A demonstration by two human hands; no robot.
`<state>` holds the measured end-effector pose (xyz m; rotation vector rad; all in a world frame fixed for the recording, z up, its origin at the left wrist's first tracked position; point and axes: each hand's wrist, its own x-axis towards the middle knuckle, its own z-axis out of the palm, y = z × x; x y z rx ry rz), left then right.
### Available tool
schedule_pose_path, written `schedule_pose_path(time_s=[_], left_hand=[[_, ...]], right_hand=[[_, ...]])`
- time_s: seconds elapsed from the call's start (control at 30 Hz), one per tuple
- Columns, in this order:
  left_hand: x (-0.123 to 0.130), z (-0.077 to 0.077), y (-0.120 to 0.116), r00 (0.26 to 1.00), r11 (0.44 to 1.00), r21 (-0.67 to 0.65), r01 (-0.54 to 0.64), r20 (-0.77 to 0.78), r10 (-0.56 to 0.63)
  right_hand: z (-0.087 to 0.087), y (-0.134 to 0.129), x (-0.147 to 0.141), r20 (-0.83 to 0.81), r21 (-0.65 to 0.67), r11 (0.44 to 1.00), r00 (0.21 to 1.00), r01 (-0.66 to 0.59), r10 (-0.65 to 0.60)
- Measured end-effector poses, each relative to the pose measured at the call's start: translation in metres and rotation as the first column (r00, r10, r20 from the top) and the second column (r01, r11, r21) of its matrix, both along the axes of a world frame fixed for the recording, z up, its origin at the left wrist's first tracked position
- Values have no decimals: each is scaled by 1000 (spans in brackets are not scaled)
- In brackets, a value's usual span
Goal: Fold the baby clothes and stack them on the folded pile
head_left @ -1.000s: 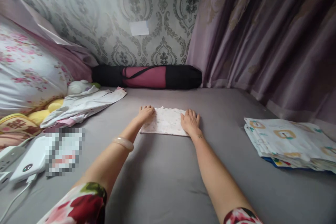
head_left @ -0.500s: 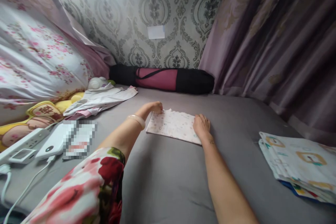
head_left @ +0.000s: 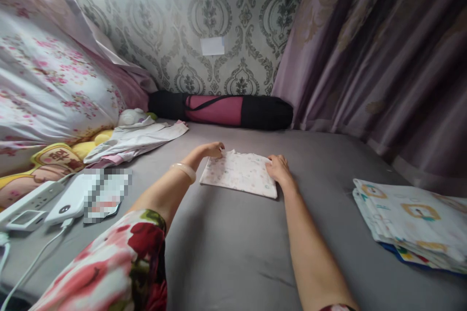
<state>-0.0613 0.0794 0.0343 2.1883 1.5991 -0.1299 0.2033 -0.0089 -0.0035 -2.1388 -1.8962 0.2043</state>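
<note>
A pale pink patterned cloth (head_left: 239,173), folded into a flat rectangle, lies on the grey bed sheet (head_left: 226,248). At its far left corner is my left hand (head_left: 214,149), fingers closed on the edge. A light bangle circles that wrist. My right hand (head_left: 279,167) is at the far right corner, its thumb and fingers pinching the cloth's edge.
A black and pink long bag (head_left: 213,110) lies along the wall. On the left are crumpled white clothing (head_left: 140,140), a yellow plush (head_left: 54,155), a power strip (head_left: 32,199) and a white power bank (head_left: 73,199). Folded patterned cloths (head_left: 416,218) sit at the right.
My right hand has shifted slightly toward the far right corner of the cloth, uncovering more of its right edge. The whole view has moved slightly. My left hand stays at the far left corner.
</note>
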Motion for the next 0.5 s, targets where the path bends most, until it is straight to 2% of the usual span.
schedule_pose_path(time_s=[0.1,0.2,0.3,0.37,0.5], left_hand=[[-9,6,-6,997,999,23,29,68,-30],[-23,16,-10,982,994,30,109,149,-113],[-36,31,-18,951,982,31,184,248,-186],[-43,44,-26,921,971,-12,239,320,-223],[-53,67,-38,868,942,-176,287,463,-177]], right_hand=[[10,-1,7,-108,16,999,993,-43,44],[23,-5,18,-317,5,992,940,-129,124],[38,-12,29,-488,50,969,841,-242,236],[48,-19,35,-572,89,948,763,-305,300],[67,-32,41,-723,115,923,606,-366,331]])
